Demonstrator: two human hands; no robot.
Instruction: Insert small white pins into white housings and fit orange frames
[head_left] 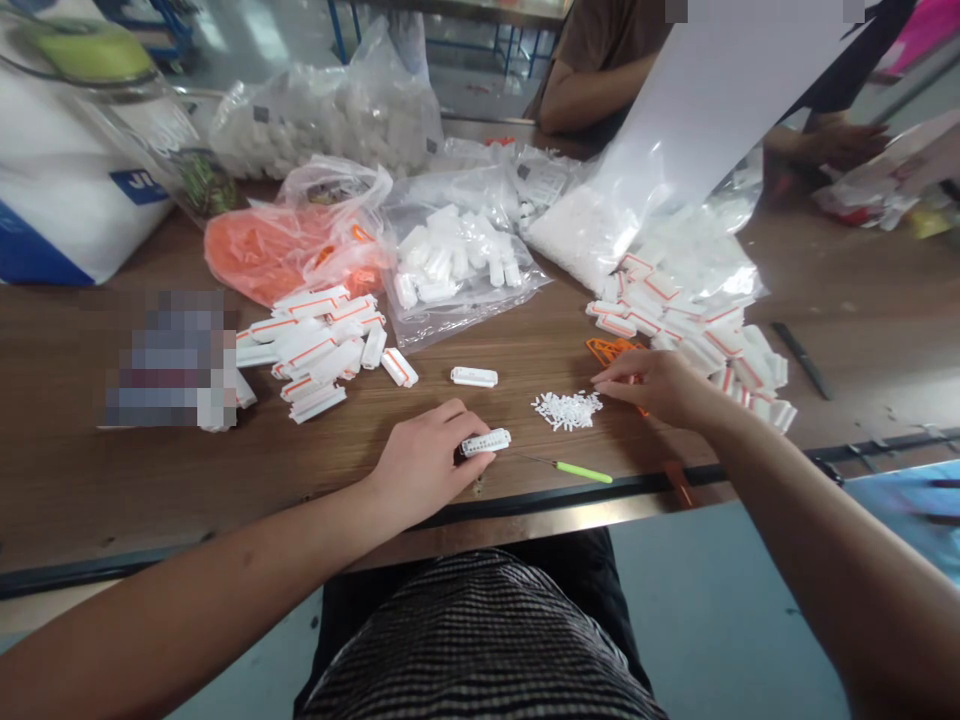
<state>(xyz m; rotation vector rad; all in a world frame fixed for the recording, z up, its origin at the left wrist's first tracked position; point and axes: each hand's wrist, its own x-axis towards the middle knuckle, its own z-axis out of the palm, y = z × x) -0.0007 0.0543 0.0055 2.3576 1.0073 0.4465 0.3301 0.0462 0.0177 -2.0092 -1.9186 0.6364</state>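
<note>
My left hand (431, 455) rests near the front edge of the table, its thumb and fingers closed round a white plastic connector housing (486, 442) with a row of small holes along its face. My right hand (652, 385) is at the right edge of a heap of tiny white plastic pins (568, 411), thumb and fingertips drawn together; whatever may be between them is too small to make out. Beyond the left hand lies a second white housing (474, 377). A thin pick with a lime-green handle (583, 471) lies between the hands. Orange strips (611, 350) lie partly behind the right hand.
White housings with orange strips are piled at left (315, 345) and right (705, 340). Behind them stand a bag of orange parts (259, 245), a bag of white housings (457, 250) and a bag of white pins (581, 225). A dark stick (801, 358) lies far right. A co-worker's arm (592, 92) is opposite.
</note>
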